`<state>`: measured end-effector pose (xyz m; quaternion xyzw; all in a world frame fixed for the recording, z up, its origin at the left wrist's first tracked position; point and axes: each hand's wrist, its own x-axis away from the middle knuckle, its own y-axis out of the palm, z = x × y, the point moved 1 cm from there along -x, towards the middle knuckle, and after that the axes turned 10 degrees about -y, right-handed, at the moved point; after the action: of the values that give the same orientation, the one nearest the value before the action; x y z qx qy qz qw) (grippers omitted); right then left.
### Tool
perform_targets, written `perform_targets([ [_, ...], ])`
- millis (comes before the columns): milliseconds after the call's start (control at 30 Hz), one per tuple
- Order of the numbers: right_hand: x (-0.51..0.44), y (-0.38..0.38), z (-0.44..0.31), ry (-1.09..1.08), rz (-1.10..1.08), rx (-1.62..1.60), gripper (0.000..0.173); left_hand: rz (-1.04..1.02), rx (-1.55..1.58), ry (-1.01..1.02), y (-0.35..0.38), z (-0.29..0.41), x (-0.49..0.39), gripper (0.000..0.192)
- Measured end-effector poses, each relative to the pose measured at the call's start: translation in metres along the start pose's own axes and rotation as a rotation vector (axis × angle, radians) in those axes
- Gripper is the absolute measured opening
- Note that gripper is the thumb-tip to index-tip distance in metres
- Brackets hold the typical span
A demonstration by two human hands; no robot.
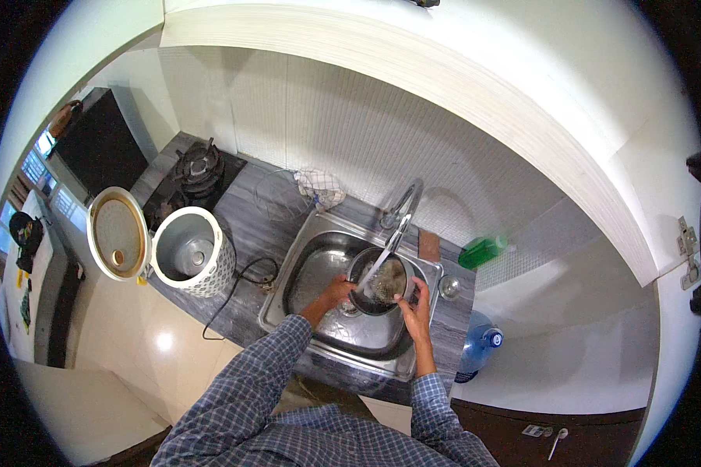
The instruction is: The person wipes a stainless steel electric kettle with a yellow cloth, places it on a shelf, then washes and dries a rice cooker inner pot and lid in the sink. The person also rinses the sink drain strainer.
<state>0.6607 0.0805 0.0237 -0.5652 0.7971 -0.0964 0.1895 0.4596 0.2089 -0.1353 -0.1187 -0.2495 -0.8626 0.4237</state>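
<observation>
Over the stainless-steel sink [315,295] I hold a dark-walled metal pot [356,269] between both hands. My left hand [340,292] grips its left rim. On the opposite side, the fingers and thumb of my right hand [415,300] are around the right rim. From the curved chrome faucet [409,213] a stream of water [372,269] runs into the pot. Bubbly, cloudy water lies inside; whether anything else is under it I cannot tell. Part of the sink drain [350,309] shows below the pot.
A patterned rice cooker [210,274] stands at left with its lid [118,230] raised and a black cord [233,292] trailing. Beyond are a gas burner [198,166] and a cloth [321,187]. At right are a brown pad [429,245], green bottle [479,252], small metal bowl [449,287] and blue water jug [476,344].
</observation>
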Motion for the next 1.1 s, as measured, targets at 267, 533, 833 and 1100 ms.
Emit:
perform_targets([
  [267, -0.019, 0.024, 0.038, -0.055, 0.220, 0.326, 0.023, 0.337, -0.145, 0.314, -0.009, 0.028, 0.005, 0.064],
  [533, -0.022, 0.076, 0.108, 0.238, 0.199, -0.325, 0.029, 0.472, -0.432, 0.603, -0.014, 0.076, 0.061, 0.063],
  [833, 0.006, 0.122, 0.102, 0.602, -0.156, -0.905, 0.032, 0.571, -1.112, 0.725, 0.007, 0.127, 0.113, 0.075],
  [1100, -0.002, 0.067, 0.053, 0.727, -0.331, -0.342, 0.028, 0.496, -0.699, 0.127, -0.025, 0.078, 0.078, 0.067],
])
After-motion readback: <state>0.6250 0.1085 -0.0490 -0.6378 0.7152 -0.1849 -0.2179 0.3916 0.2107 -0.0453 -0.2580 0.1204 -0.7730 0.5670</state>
